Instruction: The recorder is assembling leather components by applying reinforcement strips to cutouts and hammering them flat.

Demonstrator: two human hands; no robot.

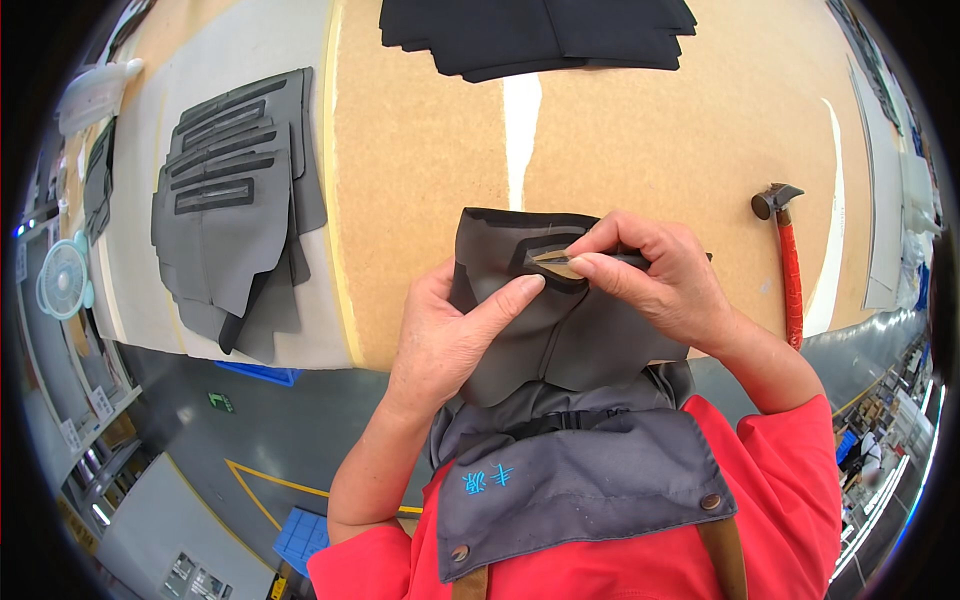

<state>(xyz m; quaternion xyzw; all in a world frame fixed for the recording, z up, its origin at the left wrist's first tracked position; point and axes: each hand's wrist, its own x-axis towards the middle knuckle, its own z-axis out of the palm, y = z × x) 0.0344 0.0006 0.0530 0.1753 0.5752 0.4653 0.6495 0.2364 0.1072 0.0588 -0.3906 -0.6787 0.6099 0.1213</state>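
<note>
grey fabric piece (560,330) in left hand (445,335)

Left hand (450,335) holds grey fabric piece (560,320); right hand (660,275) pinches slim tool (570,258) (at slot).

Dark grey fabric piece (560,330) with slit opening, held upright at table edge, thin tool (600,257) at slit

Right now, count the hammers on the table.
1. A red-handled hammer lies on the tan table, right of the right hand. Fabric stacks may hide others.
</note>
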